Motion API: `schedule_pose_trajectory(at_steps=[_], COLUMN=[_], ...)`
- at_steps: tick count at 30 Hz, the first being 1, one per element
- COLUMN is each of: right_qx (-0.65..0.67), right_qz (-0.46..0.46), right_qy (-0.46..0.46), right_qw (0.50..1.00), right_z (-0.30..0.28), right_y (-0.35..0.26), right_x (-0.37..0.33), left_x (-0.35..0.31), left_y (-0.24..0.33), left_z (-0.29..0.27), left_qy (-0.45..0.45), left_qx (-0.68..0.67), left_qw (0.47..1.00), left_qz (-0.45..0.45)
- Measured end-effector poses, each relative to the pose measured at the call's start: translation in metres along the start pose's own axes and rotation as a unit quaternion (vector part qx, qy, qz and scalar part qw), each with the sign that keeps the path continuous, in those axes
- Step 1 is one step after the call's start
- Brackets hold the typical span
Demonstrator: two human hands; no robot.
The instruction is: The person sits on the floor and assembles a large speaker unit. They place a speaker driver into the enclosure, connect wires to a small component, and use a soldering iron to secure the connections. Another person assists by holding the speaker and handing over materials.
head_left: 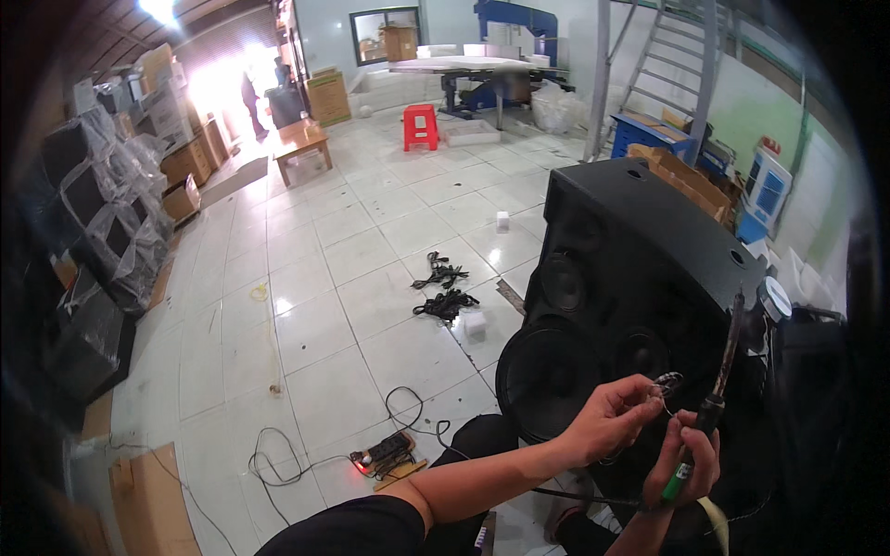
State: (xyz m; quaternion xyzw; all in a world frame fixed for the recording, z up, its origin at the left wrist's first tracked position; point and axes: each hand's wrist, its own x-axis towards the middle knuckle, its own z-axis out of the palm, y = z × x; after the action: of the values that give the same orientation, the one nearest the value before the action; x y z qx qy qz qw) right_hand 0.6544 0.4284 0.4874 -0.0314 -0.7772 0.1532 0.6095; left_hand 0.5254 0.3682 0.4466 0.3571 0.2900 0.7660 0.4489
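Right hand point(691, 454): fingers closed round the handle of a soldering iron point(729, 357), barrel tilted up past the fist, probably so the hot end stood clear of skin. Left hand point(619, 422), just beside it: thumb and fingertips pinched on a thin wire coil point(667, 381), loops poking out beyond. A fingertip pinch seemed to suit so slight a wire. Could not tell whether the right thumb touched the strand too.

Directly behind both hands: a large black speaker point(603, 320), presumably stood there for arm's reach. Below them, a dark cable point(586, 499) ran in from the left; likely the iron's cord. Well left of the grip, a power strip point(387, 451) glowed red, apparently set near enough for that lead. Farther ahead and left, a black cable bundle point(447, 304), gathered perhaps against tangling, with a white block point(474, 322) just beside it. Far beyond, a red stool point(420, 127).
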Motion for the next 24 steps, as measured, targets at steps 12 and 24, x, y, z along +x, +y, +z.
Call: schedule_pose_trajectory(at_steps=[12, 24], right_qx=[-0.058, -0.018], right_qz=[-0.063, -0.055], right_qy=[-0.070, -0.051], right_qw=[0.994, 0.997], right_z=[-0.038, -0.039], right_y=[0.017, 0.070], right_x=[0.003, 0.039], left_x=[0.005, 0.077], left_y=[-0.007, -0.015], left_z=[-0.002, -0.010], left_qy=[-0.050, 0.003], left_qx=[0.024, 0.043], left_qw=[0.997, 0.995], left_qz=[-0.048, 0.095])
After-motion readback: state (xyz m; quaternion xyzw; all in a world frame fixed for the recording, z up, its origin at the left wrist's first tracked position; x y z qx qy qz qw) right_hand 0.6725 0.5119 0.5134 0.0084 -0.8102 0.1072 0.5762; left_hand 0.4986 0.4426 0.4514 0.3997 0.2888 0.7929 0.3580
